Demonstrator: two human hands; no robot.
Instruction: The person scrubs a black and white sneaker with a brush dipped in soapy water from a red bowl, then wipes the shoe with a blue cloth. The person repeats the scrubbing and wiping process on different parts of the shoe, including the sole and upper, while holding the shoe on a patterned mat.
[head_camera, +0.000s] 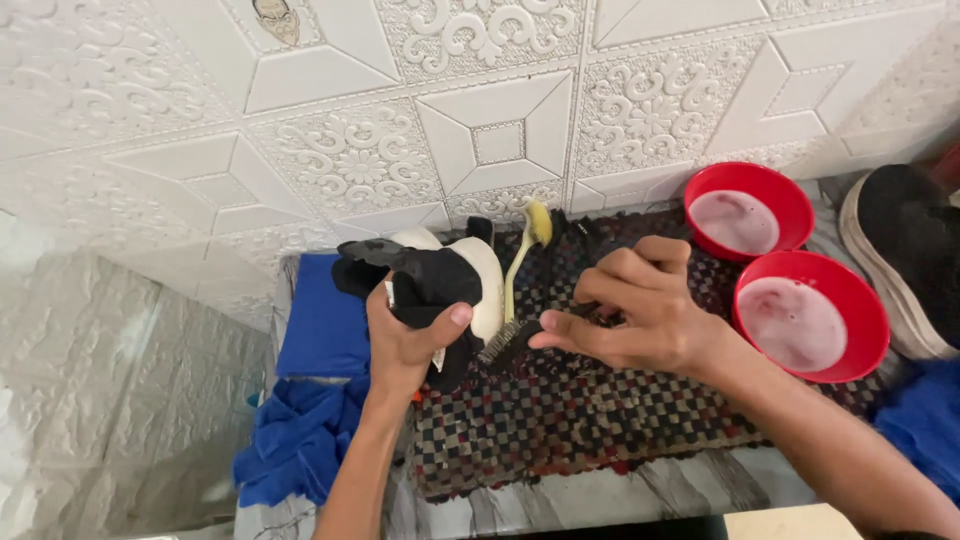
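My left hand (405, 345) grips a black shoe with a white sole (440, 275), holding it on its side above the checkered mat (560, 420). My right hand (635, 310) pinches a small black brush (515, 338) by its handle, with the bristles touching the shoe's white sole edge. A yellow-headed toothbrush (525, 250) lies on the mat just behind the shoe.
Two red bowls of soapy pinkish water, one at the back (748, 208) and one nearer (812, 315), stand right of the mat. Another black shoe (905, 255) lies at far right. Blue cloths lie at left (310, 400) and at right (925, 425). An embossed white wall (480, 120) rises behind.
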